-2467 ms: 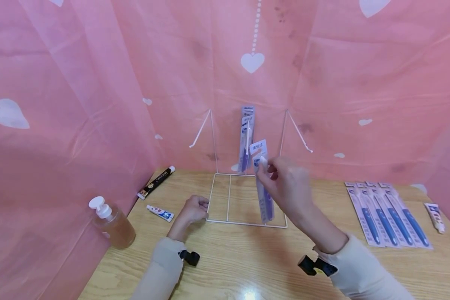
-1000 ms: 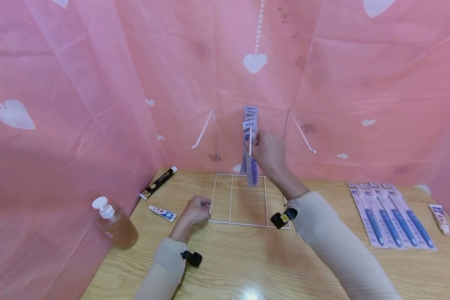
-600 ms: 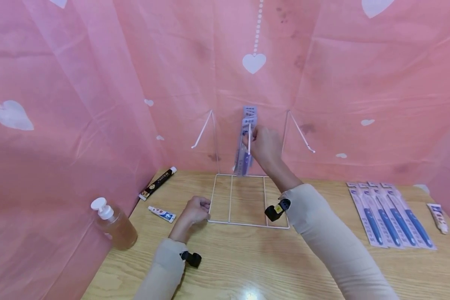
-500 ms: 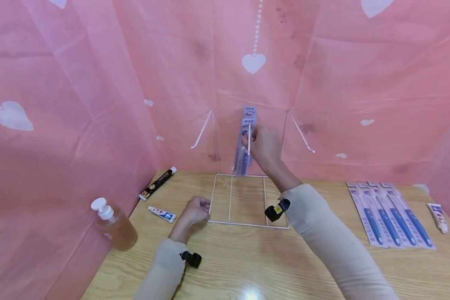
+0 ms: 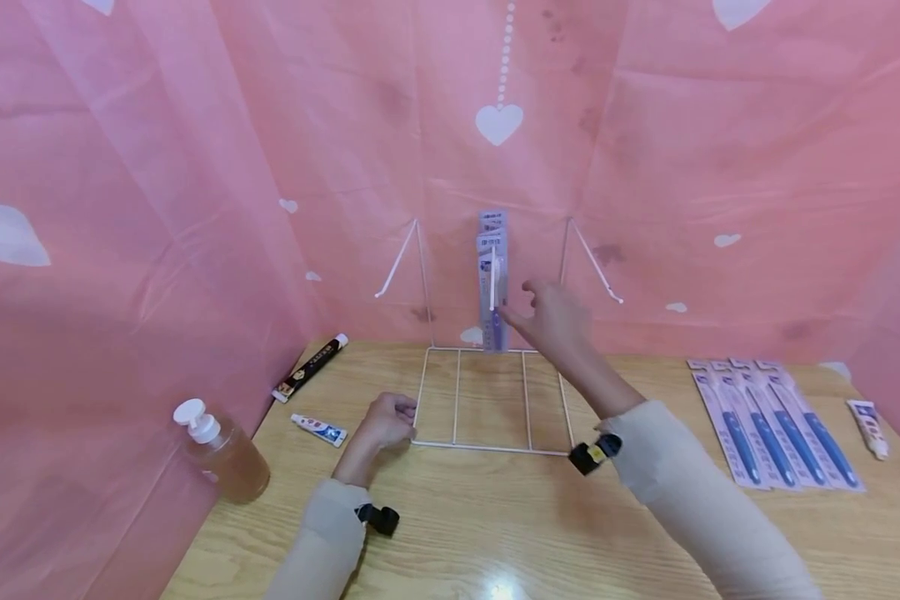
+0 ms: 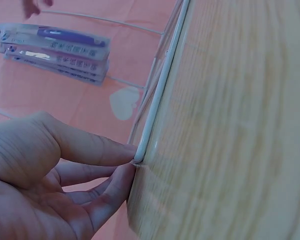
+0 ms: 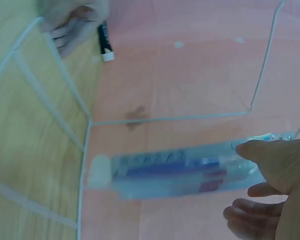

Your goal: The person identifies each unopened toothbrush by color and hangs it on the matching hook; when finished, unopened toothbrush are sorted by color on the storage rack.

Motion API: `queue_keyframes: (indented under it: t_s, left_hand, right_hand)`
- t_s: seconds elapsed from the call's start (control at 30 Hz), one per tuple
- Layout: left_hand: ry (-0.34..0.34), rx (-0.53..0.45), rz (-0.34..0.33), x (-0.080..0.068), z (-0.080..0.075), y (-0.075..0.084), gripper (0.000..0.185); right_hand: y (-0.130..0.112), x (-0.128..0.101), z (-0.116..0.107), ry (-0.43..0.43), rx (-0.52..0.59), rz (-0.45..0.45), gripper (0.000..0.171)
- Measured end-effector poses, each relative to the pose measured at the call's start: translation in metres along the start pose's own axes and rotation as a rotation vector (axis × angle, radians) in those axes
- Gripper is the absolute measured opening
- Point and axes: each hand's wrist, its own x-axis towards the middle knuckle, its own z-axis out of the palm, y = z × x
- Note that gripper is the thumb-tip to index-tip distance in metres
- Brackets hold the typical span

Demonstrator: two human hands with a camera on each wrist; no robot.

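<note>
A white wire rack [image 5: 487,447] stands on the wooden table [image 5: 495,525] against the pink curtain. Blue toothbrush packs [image 5: 492,283] hang from its middle hook. My right hand [image 5: 523,305] hovers just right of the packs' lower end, fingers loosely spread and holding nothing. In the right wrist view the thumb of that hand [image 7: 240,180] lies at the end of the packs [image 7: 175,172]; I cannot tell whether it touches. My left hand [image 5: 401,412] pinches the rack's front left corner, and the left wrist view shows the fingers [image 6: 105,152] on the wire [image 6: 162,85].
A pump bottle [image 5: 221,454] stands at the table's left edge. A small toothpaste tube [image 5: 318,429] and a black tube [image 5: 311,367] lie left of the rack. Several toothbrush packs [image 5: 772,425] lie in a row at the right, with another small tube [image 5: 867,429] beyond them.
My right hand carried a toothbrush pack up to the middle hook, left it hanging there, and has drawn back down and to the right. My left hand stayed on the rack's corner.
</note>
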Motion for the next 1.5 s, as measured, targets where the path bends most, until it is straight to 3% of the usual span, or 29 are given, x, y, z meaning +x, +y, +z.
queue_keyframes:
  t_s: [0.17, 0.37, 0.5, 0.73, 1.0, 1.2, 1.5]
  left_hand:
    - [-0.009, -0.001, 0.005, 0.001, 0.003, 0.0, 0.052]
    - [-0.001, 0.005, 0.009, 0.005, -0.002, -0.002, 0.052]
    - [0.008, 0.005, 0.019, 0.006, -0.006, -0.006, 0.051]
    - [0.004, -0.009, -0.004, 0.0, -0.009, -0.01, 0.05]
    - [0.013, -0.006, -0.003, 0.0, -0.015, -0.013, 0.049]
    - [0.016, -0.033, -0.01, 0.0, -0.013, -0.016, 0.053]
    - [0.006, -0.036, -0.02, 0.001, -0.014, -0.015, 0.053]
  right_hand:
    - [0.043, -0.031, -0.011, 0.072, -0.026, -0.086, 0.049]
    - [0.108, -0.045, -0.035, 0.051, -0.119, -0.048, 0.045]
    - [0.156, -0.046, -0.05, 0.012, -0.206, 0.043, 0.046]
    - [0.229, -0.055, -0.064, -0.158, -0.301, 0.209, 0.047]
    - [0.266, -0.072, -0.056, -0.281, -0.211, 0.321, 0.024]
    - [0.288, -0.079, -0.047, -0.323, -0.113, 0.366, 0.02]
    - [0.295, -0.075, -0.046, -0.36, -0.148, 0.395, 0.015]
